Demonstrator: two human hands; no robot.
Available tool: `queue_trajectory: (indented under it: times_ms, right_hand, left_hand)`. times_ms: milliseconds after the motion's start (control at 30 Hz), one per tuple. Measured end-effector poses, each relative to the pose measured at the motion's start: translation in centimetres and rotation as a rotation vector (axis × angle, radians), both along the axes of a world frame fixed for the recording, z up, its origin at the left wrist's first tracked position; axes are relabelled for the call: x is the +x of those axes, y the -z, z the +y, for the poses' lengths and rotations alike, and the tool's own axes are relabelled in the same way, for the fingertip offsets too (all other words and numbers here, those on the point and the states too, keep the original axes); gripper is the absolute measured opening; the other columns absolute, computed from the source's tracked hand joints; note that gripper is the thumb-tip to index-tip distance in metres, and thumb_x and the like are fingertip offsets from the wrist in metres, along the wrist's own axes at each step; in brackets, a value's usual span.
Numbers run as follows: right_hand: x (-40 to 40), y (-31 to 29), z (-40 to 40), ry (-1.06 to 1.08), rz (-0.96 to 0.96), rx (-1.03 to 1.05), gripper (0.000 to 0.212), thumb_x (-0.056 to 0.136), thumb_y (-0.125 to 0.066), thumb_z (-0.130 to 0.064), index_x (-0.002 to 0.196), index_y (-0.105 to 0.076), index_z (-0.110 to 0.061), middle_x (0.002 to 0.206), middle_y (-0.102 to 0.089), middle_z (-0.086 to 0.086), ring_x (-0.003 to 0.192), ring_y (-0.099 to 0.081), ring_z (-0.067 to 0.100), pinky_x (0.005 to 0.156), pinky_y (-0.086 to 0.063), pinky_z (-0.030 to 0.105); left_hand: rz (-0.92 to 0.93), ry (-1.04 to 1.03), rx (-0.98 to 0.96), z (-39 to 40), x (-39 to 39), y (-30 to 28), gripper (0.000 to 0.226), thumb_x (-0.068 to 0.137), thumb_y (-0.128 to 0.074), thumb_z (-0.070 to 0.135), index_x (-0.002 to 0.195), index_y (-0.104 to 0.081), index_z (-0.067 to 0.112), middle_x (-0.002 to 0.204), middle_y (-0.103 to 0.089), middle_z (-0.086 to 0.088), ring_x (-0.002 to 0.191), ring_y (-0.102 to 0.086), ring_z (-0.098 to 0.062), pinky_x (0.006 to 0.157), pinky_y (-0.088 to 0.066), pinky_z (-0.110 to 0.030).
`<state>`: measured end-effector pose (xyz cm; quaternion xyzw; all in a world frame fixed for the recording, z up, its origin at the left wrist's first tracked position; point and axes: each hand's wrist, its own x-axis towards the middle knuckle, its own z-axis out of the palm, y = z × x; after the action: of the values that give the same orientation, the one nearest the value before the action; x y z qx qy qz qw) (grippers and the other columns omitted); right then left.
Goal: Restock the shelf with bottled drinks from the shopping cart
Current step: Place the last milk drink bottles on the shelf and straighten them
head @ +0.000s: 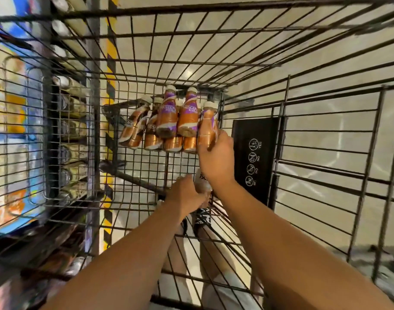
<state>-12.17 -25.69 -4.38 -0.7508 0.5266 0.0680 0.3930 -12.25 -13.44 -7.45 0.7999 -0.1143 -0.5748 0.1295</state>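
Several copper-and-purple coffee bottles (169,121) with white caps lie in a row at the far end of the wire shopping cart (247,70). My right hand (216,157) reaches into the cart and closes around the base of the rightmost bottle (208,125). My left hand (185,193) sits lower and nearer, wrapped around another bottle (201,183) whose pale top shows just past my fingers. The shelf (70,121) stands to the left, seen through the cart's side wires, with rows of bottles on it.
A black flap (254,153) with white warning icons hangs on the cart's right side. Yellow-black hazard tape (111,52) runs along the shelf's edge. My sandalled feet (202,217) show through the cart floor over pale floor tiles. Colourful packaging (10,130) fills the far left.
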Motion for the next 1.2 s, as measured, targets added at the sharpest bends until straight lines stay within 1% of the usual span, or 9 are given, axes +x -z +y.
queue_trajectory:
  times_ms: [167, 367, 600, 667, 867, 900, 967, 1033, 1200]
  right_hand:
    - [2.7, 1.9, -2.3, -0.124, 0.143, 0.015, 0.058, 0.095, -0.066, -0.043, 0.138, -0.047, -0.010, 0.132, -0.053, 0.016, 0.120, -0.055, 0.035, 0.101, -0.051, 0.050]
    - [3.0, 3.1, -2.6, -0.163, 0.156, 0.022, 0.051, 0.096, -0.064, -0.026, 0.139, -0.043, -0.007, 0.132, -0.051, 0.019, 0.117, -0.055, 0.039, 0.098, -0.051, 0.050]
    - [2.7, 2.4, -2.2, 0.002, 0.128, 0.084, 0.044, 0.084, -0.067, -0.031, 0.124, -0.052, -0.016, 0.113, -0.062, 0.008, 0.099, -0.064, 0.029, 0.086, -0.059, 0.050]
    - [2.5, 1.3, -1.9, 0.022, 0.086, 0.095, 0.042, 0.083, -0.070, -0.029, 0.120, -0.052, -0.019, 0.111, -0.061, 0.005, 0.094, -0.065, 0.023, 0.082, -0.060, 0.046]
    - [2.4, -4.6, -1.7, 0.060, -0.080, 0.084, 0.036, 0.086, -0.076, -0.019, 0.103, -0.047, -0.033, 0.092, -0.058, -0.015, 0.079, -0.061, 0.002, 0.065, -0.052, 0.023]
    - [2.4, -6.0, -1.6, 0.064, -0.110, 0.084, 0.038, 0.086, -0.077, -0.019, 0.102, -0.047, -0.035, 0.092, -0.059, -0.015, 0.081, -0.062, 0.003, 0.070, -0.055, 0.027]
    - [2.6, -8.9, -1.1, 0.067, -0.179, 0.090, 0.040, 0.085, -0.079, -0.021, 0.100, -0.047, -0.039, 0.094, -0.062, -0.014, 0.083, -0.065, 0.005, 0.077, -0.059, 0.035]
    - [2.8, -11.8, -0.4, 0.065, -0.255, 0.090, 0.039, 0.083, -0.080, -0.024, 0.099, -0.049, -0.042, 0.095, -0.067, -0.011, 0.081, -0.070, 0.009, 0.077, -0.063, 0.042]
    - [3.5, -19.7, 1.7, -0.004, -0.463, 0.084, 0.044, 0.085, -0.082, -0.026, 0.111, -0.053, -0.045, 0.098, -0.071, -0.009, 0.084, -0.072, 0.007, 0.081, -0.062, 0.043]
  left_hand:
    - [-0.075, 0.012, 0.006, -2.7, -1.8, 2.4, 0.049, 0.079, -0.074, 0.033, 0.120, -0.053, 0.015, 0.113, -0.063, -0.004, 0.098, -0.064, -0.026, 0.081, -0.058, -0.043]
    - [-0.172, -0.040, 0.027, -3.1, -3.7, 4.0, 0.048, 0.093, -0.058, 0.010, 0.139, -0.044, 0.006, 0.136, -0.052, -0.014, 0.121, -0.055, -0.034, 0.099, -0.049, -0.044]
    - [-0.212, -0.041, 0.038, -3.8, -2.3, 3.7, 0.052, 0.082, -0.076, 0.024, 0.126, -0.051, 0.012, 0.117, -0.056, -0.011, 0.096, -0.068, -0.032, 0.078, -0.061, -0.045]
    - [-0.229, -0.063, 0.021, -3.2, -1.3, 2.8, 0.050, 0.081, -0.077, 0.025, 0.123, -0.052, 0.014, 0.113, -0.057, -0.008, 0.093, -0.067, -0.030, 0.070, -0.059, -0.037]
    - [-0.263, -0.149, -0.018, 0.1, 2.2, -2.2, 0.045, 0.076, -0.079, 0.029, 0.111, -0.053, 0.020, 0.103, -0.064, -0.002, 0.082, -0.061, -0.018, 0.049, -0.042, -0.024]
    - [-0.259, -0.159, -0.018, 0.6, 3.0, -3.4, 0.043, 0.079, -0.076, 0.028, 0.116, -0.054, 0.021, 0.110, -0.065, -0.004, 0.087, -0.061, -0.019, 0.054, -0.048, -0.026]
    - [-0.246, -0.217, -0.028, 1.6, 4.3, -6.7, 0.044, 0.092, -0.062, 0.022, 0.134, -0.052, 0.015, 0.133, -0.060, -0.012, 0.112, -0.062, -0.028, 0.085, -0.055, -0.036]
    - [-0.270, -0.360, -0.104, 2.8, 5.1, -10.5, 0.042, 0.092, -0.056, 0.023, 0.131, -0.054, 0.004, 0.126, -0.062, -0.019, 0.117, -0.061, -0.038, 0.095, -0.051, -0.043]
    - [-0.390, -0.582, -0.185, 5.9, 6.2, -21.0, 0.048, 0.083, -0.077, 0.022, 0.123, -0.052, 0.021, 0.096, -0.059, 0.007, 0.085, -0.062, -0.019, 0.067, -0.050, -0.027]
